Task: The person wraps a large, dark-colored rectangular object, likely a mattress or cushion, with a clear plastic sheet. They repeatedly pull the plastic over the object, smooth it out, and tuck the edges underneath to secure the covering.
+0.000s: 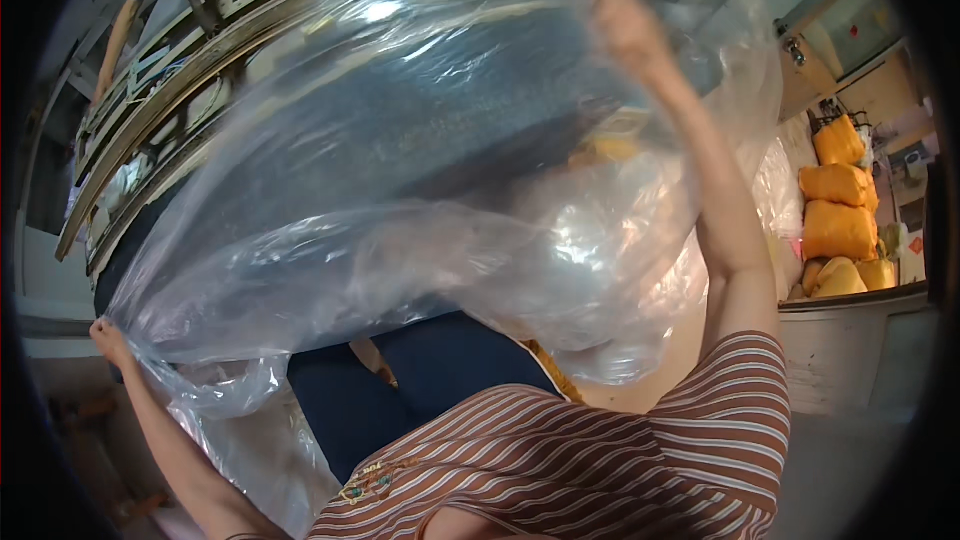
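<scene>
A large clear plastic sheet (480, 240) billows in front of me, creased and shiny. At the far left my left hand (108, 340) is closed on its edge and pulls it taut into a point. My right hand (628, 28) is raised at the upper right, blurred by motion, with its fingers curled in and the plastic bunched about it. Through the film shows a wide, flat, dark blue-grey thing (430, 90), whose kind I cannot make out. Some of the sheet hangs down beside my dark trousers on the left.
Long slatted rails (170, 80) of a frame or rack run along the upper left. Several orange-yellow bundles (838, 230) are stacked at the right, beyond a pale counter or cabinet (840, 350). More crumpled clear plastic (778, 185) lies by them.
</scene>
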Available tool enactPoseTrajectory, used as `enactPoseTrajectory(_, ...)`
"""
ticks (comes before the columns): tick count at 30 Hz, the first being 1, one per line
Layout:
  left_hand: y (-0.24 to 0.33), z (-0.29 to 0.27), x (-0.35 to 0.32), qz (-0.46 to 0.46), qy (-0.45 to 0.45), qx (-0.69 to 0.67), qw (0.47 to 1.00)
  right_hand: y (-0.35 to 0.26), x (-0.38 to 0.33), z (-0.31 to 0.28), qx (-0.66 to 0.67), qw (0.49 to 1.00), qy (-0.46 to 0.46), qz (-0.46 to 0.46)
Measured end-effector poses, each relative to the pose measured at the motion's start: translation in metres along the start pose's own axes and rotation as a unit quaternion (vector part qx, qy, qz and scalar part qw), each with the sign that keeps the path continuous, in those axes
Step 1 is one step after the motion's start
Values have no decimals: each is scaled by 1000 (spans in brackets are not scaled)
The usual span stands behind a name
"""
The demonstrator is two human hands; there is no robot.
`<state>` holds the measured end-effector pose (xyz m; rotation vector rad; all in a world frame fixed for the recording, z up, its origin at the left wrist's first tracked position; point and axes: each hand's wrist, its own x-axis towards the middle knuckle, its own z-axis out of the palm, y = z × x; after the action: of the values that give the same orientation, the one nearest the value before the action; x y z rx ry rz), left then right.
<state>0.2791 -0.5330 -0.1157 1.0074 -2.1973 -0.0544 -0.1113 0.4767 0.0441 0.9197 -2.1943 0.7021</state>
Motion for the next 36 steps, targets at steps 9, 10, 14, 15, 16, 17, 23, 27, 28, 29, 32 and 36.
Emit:
enactPoseTrajectory(9, -47, -17, 5, -55, -80, 208, 973, 61, -46, 52, -62, 966, -201, 149)
enactPoseTrajectory(10, -47, -31, 6, -79, -100, 147, 981, 57, -41, 57, -27, 969, -202, 138)
enactPoseTrajectory(14, 44, -28, -2, -5, -18, -26, 999, 96, -42, 51, 127, 858, -259, 425)
enactPoseTrajectory(15, 101, -6, -7, -47, -67, 74, 994, 127, -50, 35, 79, 845, -219, 481)
enactPoseTrajectory(16, 122, 1, -6, -56, -21, -7, 998, 161, -47, 23, 35, 854, -208, 476)
enactPoseTrajectory(17, 130, 3, -12, -59, 24, -80, 995, 176, -46, 19, -151, 869, -240, 406)
enactPoseTrajectory(23, 124, -32, -17, -134, 91, -192, 968, -55, 68, 127, -47, 994, -89, -28)
enactPoseTrajectory(27, 115, -4, -28, -157, 126, -155, 967, -306, 29, 166, 290, 928, -231, 32)
enactPoseTrajectory(28, 119, -7, -24, -170, 146, -142, 964, -345, 12, 172, 347, 888, -301, 11)
enactPoseTrajectory(29, 129, -7, -23, -179, 146, -178, 957, -390, -4, 173, 406, 829, -381, 50)
enactPoseTrajectory(32, 146, -16, -28, -204, 160, -241, 935, -486, -45, 203, 528, 699, -482, 1)
enactPoseTrajectory(36, 126, -10, -26, -191, 255, -196, 927, -552, -94, 292, 436, 810, -392, -13)
